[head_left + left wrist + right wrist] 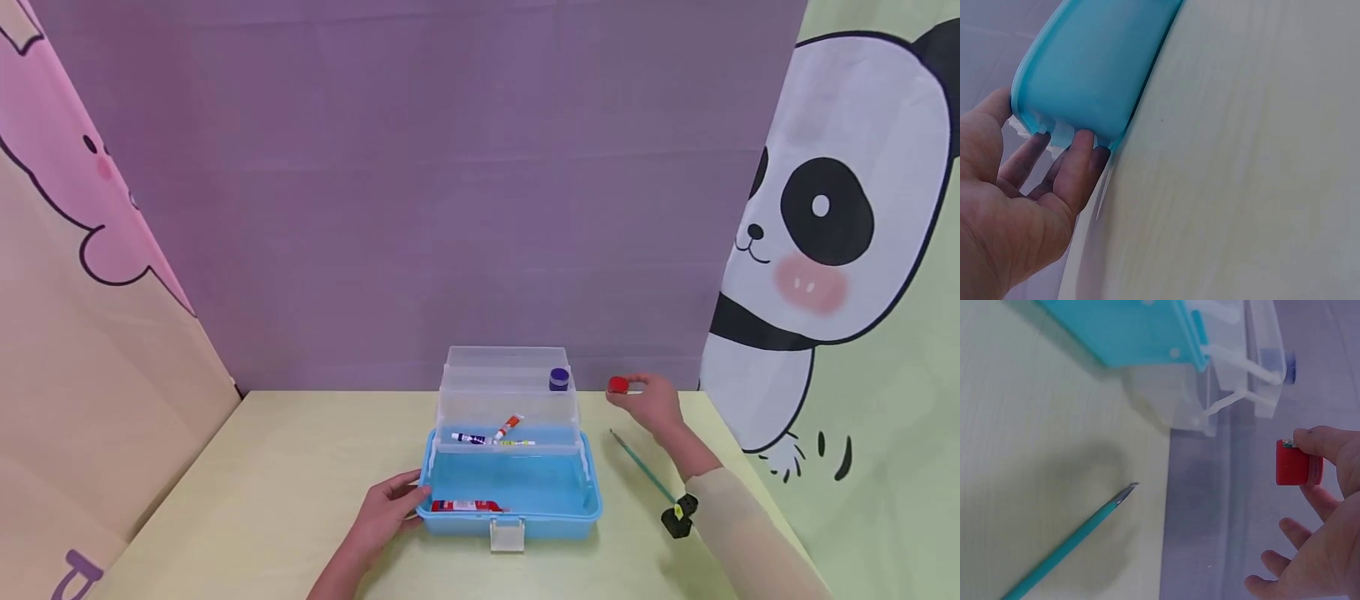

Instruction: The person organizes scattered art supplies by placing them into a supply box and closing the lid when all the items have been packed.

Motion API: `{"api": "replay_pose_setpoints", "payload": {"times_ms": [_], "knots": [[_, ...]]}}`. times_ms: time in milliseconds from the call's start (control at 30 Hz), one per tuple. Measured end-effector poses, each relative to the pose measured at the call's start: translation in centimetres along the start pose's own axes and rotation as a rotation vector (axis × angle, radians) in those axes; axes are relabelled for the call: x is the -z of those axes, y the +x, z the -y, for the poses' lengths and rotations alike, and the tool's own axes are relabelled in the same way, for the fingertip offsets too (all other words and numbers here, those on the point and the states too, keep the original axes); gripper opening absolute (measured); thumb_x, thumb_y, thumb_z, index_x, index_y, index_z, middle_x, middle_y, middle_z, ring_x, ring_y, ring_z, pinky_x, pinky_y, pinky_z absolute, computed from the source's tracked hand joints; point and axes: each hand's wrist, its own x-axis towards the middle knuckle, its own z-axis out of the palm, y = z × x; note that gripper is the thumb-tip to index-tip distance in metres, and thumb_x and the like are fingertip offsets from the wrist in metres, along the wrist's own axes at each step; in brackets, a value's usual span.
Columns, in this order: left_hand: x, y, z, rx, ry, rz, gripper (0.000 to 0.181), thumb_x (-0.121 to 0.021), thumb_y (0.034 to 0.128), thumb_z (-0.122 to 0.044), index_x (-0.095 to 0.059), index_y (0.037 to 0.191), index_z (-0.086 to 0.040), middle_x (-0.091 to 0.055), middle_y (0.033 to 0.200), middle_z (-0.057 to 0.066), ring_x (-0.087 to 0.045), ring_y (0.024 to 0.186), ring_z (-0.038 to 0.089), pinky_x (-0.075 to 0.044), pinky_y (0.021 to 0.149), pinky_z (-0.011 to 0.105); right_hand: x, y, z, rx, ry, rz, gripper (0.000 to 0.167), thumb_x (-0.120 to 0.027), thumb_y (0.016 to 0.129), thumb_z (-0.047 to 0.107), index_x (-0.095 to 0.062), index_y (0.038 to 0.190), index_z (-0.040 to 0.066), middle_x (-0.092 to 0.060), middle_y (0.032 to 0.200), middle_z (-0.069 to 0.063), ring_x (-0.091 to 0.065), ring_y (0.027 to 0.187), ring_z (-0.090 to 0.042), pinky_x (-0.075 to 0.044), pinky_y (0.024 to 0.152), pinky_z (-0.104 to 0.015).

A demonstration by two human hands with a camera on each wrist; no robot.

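A blue box (515, 525) with clear fold-out trays (506, 408) stands open on the table. My left hand (382, 515) grips its left end, thumb at the rim; in the left wrist view the hand (1029, 181) has its fingertips against the blue wall (1091, 69). Between thumb and finger my right hand (652, 406) pinches a small red jar (618, 385), held in the air right of the trays. In the right wrist view the jar (1291, 465) shows its side, and the other fingers of the hand (1322, 550) are spread.
A purple-lidded jar (558, 380) sits in the upper tray, several paint tubes (508, 427) lower down. A red tube (467, 506) lies in the box's front. Right of the box lie a green brush (645, 468) and a black object (677, 521). A purple backdrop (390, 208) hangs behind.
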Motion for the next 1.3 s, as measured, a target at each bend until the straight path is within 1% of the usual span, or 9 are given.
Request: {"api": "replay_pose_setpoints", "payload": {"times_ms": [133, 267, 433, 500, 667, 733, 967, 1133, 1300], "knots": [[0.0, 0.0, 0.0, 0.0, -0.007, -0.002, 0.054, -0.072, 0.0897, -0.024, -0.055, 0.134, 0.003, -0.062, 0.113, 0.017, -0.066, 0.093, 0.026, -0.057, 0.076, 0.044, 0.1, -0.3, 1.6, 0.001, 0.0, 0.003, 0.055, -0.073, 0.086, 0.029, -0.055, 0.127, -0.002, -0.049, 0.133, -0.024, -0.049, 0.111, -0.039, -0.052, 0.08, -0.044], [0.0, 0.0, -0.1, -0.001, -0.006, 0.001, 0.052, -0.071, 0.0909, -0.023, -0.055, 0.134, 0.003, -0.062, 0.113, 0.017, -0.066, 0.093, 0.026, -0.057, 0.076, 0.044, 0.1, -0.8, 3.0, 0.004, 0.019, 0.006, 0.054, -0.073, 0.086, 0.026, -0.054, 0.127, -0.004, -0.045, 0.137, -0.025, -0.043, 0.12, -0.042, -0.05, 0.087, -0.049], [0.1, -0.2, 0.0, 0.006, -0.011, -0.002, 0.053, -0.071, 0.0902, -0.023, -0.055, 0.133, 0.004, -0.062, 0.112, 0.017, -0.066, 0.093, 0.027, -0.057, 0.075, 0.045, 0.0, -1.0, 3.8, 0.045, 0.043, 0.016, 0.052, -0.073, 0.086, 0.023, -0.055, 0.126, -0.005, -0.046, 0.137, -0.026, -0.041, 0.124, -0.043, -0.05, 0.088, -0.05], [0.0, -0.2, 0.0, 0.003, -0.017, -0.002, 0.054, -0.072, 0.0897, -0.023, -0.055, 0.133, 0.004, -0.062, 0.112, 0.017, -0.066, 0.093, 0.027, -0.057, 0.076, 0.045, -0.1, -0.9, 4.1, 0.071, 0.035, 0.01, 0.05, -0.073, 0.086, 0.023, -0.056, 0.125, -0.005, -0.048, 0.135, -0.025, -0.042, 0.124, -0.043, -0.05, 0.087, -0.05], [0.0, -0.1, -0.2, -0.007, -0.017, 0.002, 0.055, -0.072, 0.0897, -0.025, -0.055, 0.133, 0.004, -0.062, 0.112, 0.017, -0.066, 0.092, 0.027, -0.056, 0.077, 0.044, -0.3, -0.6, 5.1, 0.107, 0.015, -0.012, 0.049, -0.073, 0.087, 0.023, -0.057, 0.124, -0.005, -0.049, 0.134, -0.025, -0.041, 0.126, -0.043, -0.048, 0.09, -0.052], [-0.1, -0.1, -0.2, -0.003, -0.017, 0.003, 0.054, -0.071, 0.0903, -0.025, -0.055, 0.133, 0.004, -0.062, 0.112, 0.017, -0.066, 0.093, 0.027, -0.057, 0.077, 0.045, -0.4, -0.6, 5.6, 0.107, 0.018, -0.008, 0.049, -0.073, 0.086, 0.023, -0.057, 0.124, -0.004, -0.048, 0.134, -0.025, -0.04, 0.126, -0.043, -0.048, 0.091, -0.052], [0.1, -0.1, 0.0, -0.006, -0.028, 0.017, 0.056, -0.071, 0.0901, -0.026, -0.054, 0.134, 0.004, -0.062, 0.115, 0.018, -0.066, 0.096, 0.028, -0.056, 0.078, 0.046, -1.2, -0.5, 7.1, 0.107, 0.027, 0.006, 0.05, -0.074, 0.086, 0.023, -0.058, 0.125, -0.003, -0.047, 0.137, -0.024, -0.04, 0.128, -0.043, -0.051, 0.087, -0.05], [0.2, 0.0, 0.1, -0.004, -0.031, 0.022, 0.057, -0.072, 0.0894, -0.027, -0.054, 0.134, 0.004, -0.062, 0.114, 0.017, -0.066, 0.095, 0.027, -0.056, 0.078, 0.045, -1.7, -0.4, 7.9, 0.101, 0.037, 0.028, 0.052, -0.074, 0.086, 0.024, -0.056, 0.127, -0.002, -0.043, 0.142, -0.024, -0.036, 0.132, -0.043, -0.048, 0.091, -0.052], [0.2, 0.2, 0.0, -0.005, -0.029, 0.024, 0.056, -0.072, 0.0897, -0.026, -0.054, 0.134, 0.003, -0.062, 0.113, 0.017, -0.066, 0.094, 0.027, -0.056, 0.077, 0.045, -2.4, -0.2, 8.5, 0.113, 0.021, 0.013, 0.049, -0.075, 0.084, 0.023, -0.059, 0.125, 0.001, -0.048, 0.138, -0.022, -0.038, 0.13, -0.042, -0.048, 0.092, -0.053]]}}
